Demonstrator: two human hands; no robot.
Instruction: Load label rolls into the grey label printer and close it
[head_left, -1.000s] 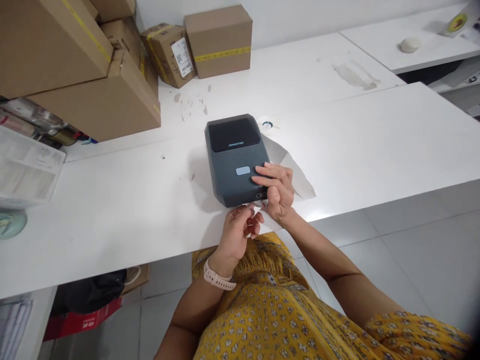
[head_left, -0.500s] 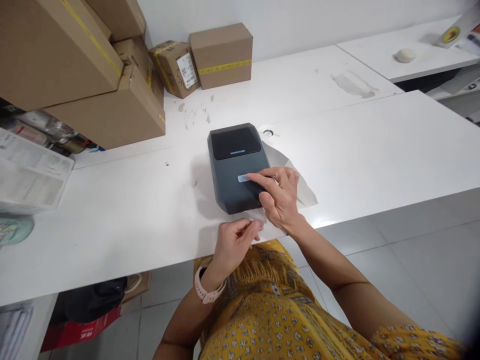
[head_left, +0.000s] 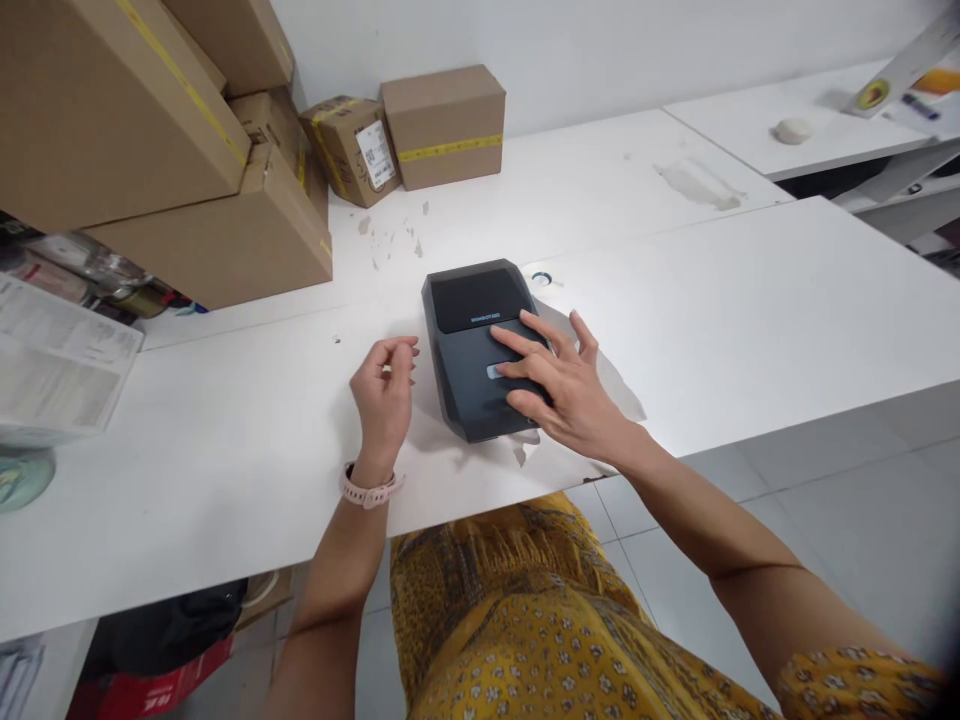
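Observation:
A dark grey label-printer-like device [head_left: 469,395] with a glossy black panel [head_left: 480,298] lies on the white table. A small pale button [head_left: 495,371] sits in the middle of its top. My right hand [head_left: 566,385] rests over the device's right part with fingers spread, one fingertip at the button. Just left of the device, apart from it, is my left hand [head_left: 384,385], its fingers loosely curled and nothing visible in them. Beneath the device's right side shows a pale sheet [head_left: 619,375], and a crumpled clear scrap [head_left: 523,445] pokes out at its front edge.
Large cardboard boxes [head_left: 217,235] are stacked at the left. Two smaller boxes, one with a label [head_left: 375,155] and one with yellow tape [head_left: 450,150], stand by the wall. A small roll [head_left: 541,279] lies behind the device. The table's front edge [head_left: 450,517] is close to my body.
My left hand has moved from the device's front edge up to its left side. My right hand has spread its fingers over the device, which appears slightly lower right in view.

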